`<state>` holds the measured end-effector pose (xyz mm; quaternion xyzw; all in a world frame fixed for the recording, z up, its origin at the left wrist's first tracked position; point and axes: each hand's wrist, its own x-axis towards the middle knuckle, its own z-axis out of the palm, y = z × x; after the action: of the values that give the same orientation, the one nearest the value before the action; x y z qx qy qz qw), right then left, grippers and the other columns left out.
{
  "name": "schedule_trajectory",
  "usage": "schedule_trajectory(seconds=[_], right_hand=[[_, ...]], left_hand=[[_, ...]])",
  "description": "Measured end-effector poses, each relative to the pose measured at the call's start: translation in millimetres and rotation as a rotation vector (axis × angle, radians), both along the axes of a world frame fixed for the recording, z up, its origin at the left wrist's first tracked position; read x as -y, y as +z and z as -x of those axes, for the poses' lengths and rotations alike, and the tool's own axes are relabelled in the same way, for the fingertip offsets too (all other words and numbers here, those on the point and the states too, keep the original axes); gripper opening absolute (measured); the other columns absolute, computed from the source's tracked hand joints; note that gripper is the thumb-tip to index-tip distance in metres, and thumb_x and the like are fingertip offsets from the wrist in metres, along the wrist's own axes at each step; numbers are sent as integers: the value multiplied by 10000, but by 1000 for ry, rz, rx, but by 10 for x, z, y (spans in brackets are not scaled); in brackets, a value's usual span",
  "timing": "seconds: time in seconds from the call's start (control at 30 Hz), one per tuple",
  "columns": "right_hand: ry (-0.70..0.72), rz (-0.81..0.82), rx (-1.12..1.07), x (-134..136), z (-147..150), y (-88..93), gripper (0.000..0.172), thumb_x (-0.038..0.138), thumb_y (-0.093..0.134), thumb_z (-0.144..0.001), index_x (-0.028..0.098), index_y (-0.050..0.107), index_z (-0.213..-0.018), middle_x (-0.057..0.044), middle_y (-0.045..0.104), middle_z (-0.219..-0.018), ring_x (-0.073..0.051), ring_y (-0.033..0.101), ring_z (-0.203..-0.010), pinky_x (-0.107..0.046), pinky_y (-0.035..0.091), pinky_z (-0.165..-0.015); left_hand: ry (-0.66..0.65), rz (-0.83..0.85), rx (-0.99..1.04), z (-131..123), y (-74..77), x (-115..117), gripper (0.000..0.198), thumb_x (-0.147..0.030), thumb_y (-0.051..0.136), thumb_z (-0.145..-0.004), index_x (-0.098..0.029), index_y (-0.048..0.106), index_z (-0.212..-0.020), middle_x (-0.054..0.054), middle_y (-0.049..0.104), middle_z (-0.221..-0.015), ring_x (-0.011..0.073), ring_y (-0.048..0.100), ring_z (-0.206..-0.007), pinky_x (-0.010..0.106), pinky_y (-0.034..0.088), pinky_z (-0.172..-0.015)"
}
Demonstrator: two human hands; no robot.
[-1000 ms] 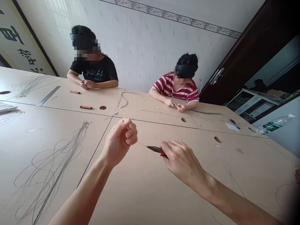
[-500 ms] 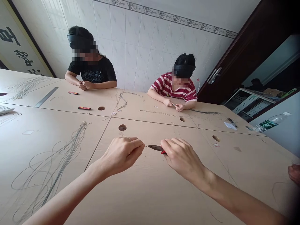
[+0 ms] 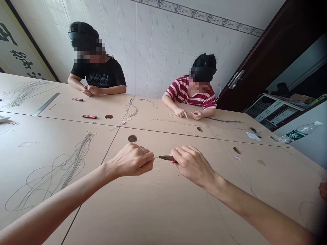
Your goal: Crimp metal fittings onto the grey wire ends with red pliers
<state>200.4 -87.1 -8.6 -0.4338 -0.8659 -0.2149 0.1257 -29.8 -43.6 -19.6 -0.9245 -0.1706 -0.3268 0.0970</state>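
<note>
My left hand [image 3: 134,160] is closed in a pinch on a thin wire, which curls over its knuckles. The pinched fingertips sit right at the dark tip of the red-handled pliers [image 3: 166,158]. My right hand [image 3: 192,165] is wrapped round the pliers' handles, with only a bit of red showing. Both hands hover just above the wooden table [image 3: 158,204], close together near its middle.
A loose bundle of thin wires [image 3: 58,170] lies to my left. Cable holes [image 3: 132,138] dot the table. Two people sit across, each with hands on small work. A metal ruler [image 3: 46,104], red tools [image 3: 89,116] and a water bottle [image 3: 296,134] lie farther off.
My left hand dropped from a raised fist down to the pliers' tip and now pinches there. My right hand with the pliers stayed nearly still.
</note>
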Motion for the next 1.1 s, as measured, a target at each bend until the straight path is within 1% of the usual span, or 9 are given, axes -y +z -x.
schedule_trajectory(seconds=[0.07, 0.23, 0.4, 0.6, 0.8, 0.9, 1.1], right_hand=[[-13, 32, 9, -32, -15, -13, 243, -54, 445, -707, 186, 478, -685, 28, 529, -579, -132, 413, -547, -254, 230, -586], [-23, 98, 10, -94, -36, -43, 239, -47, 438, -726, 188, 480, -707, 20, 541, -598, -134, 416, -563, -252, 227, -593], [-25, 115, -2, -121, -36, -58, 244, -49, 422, -709, 188, 478, -695, 18, 521, -584, -136, 397, -552, -250, 224, -585], [6, 116, -34, -160, -44, -95, 246, -50, 412, -681, 187, 480, -686, 24, 493, -567, -131, 359, -540, -241, 222, -576], [-3, 159, -31, -182, -67, -136, 254, -55, 406, -676, 191, 471, -685, 27, 475, -563, -132, 341, -538, -240, 219, -573], [-12, 183, -32, -188, -75, -156, 252, -56, 423, -674, 189, 480, -687, 30, 485, -571, -130, 340, -540, -243, 218, -572], [-1, 216, -23, -198, -84, -167, 239, -43, 433, -715, 189, 491, -710, 27, 544, -608, -131, 372, -556, -246, 237, -588]], left_hand=[[-18, 5, -7, -3, -19, -46, 297, -28, 432, -749, -212, 281, -572, -74, 267, -448, 105, 182, -425, 285, 148, -428], [-42, 78, -34, 1, -44, -109, 282, -17, 408, -749, -213, 280, -591, -76, 269, -455, 103, 198, -421, 283, 153, -427], [-53, 103, -35, 9, -42, -122, 287, -12, 408, -745, -219, 264, -607, -78, 248, -471, 105, 194, -431, 275, 170, -420], [-62, 109, -7, -8, -48, -138, 306, -6, 410, -752, -222, 241, -616, -77, 222, -486, 111, 175, -446, 267, 176, -411], [-63, 137, -9, -8, -99, -172, 310, -7, 405, -753, -222, 235, -608, -79, 223, -476, 109, 186, -433, 266, 177, -410], [-65, 150, -18, -5, -124, -181, 301, -12, 402, -760, -221, 250, -605, -80, 241, -469, 105, 200, -423, 264, 181, -414], [-72, 154, -12, -3, -140, -182, 304, -12, 400, -776, -219, 260, -603, -81, 260, -461, 101, 218, -415, 263, 182, -416]])
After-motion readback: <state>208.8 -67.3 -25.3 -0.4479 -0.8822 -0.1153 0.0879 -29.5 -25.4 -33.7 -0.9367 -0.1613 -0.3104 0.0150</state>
